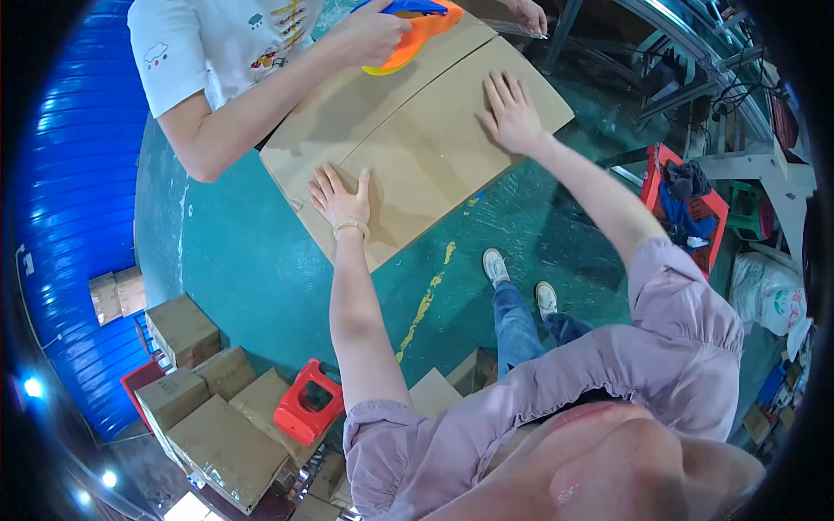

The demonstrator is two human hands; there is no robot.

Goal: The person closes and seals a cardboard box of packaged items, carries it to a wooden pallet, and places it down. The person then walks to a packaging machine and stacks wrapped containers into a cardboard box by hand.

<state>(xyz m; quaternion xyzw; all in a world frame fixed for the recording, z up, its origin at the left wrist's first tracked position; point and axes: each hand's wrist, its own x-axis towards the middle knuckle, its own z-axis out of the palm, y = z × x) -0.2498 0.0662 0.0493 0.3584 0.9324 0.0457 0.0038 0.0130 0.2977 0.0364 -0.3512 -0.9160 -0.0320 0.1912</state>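
head view, near to far: lilac sleeves are seen at the lower edge, both bare forearms stretched out to a large cardboard box [417, 148] over a green floor [243, 269]. the left hand [340, 198], a bracelet at the wrist, is laid flat on the near left flap, fingers spread, nothing gripped. the right hand [511, 115] is pressed flat on the right flap, fingers apart, also closed on nothing; both palms appear placed to keep the flaps down and level along the centre seam. the box is found up in the middle of the picture, top face closed, seam run from near edge toward the far side. beyond it a co-worker in a white printed t-shirt [217, 43] is seen, one hand [369, 35] wrapped on an orange and blue tape dispenser [415, 30] set at the far end of the seam, likely why the flaps are being held. a second co-worker hand [526, 13] is rested at the far box edge. off to the left, stacked cartons [208, 417] and a red plastic stool [306, 404] are noted; another red stool with dark cloth [686, 195] and a white sack [769, 291] sit at the right.
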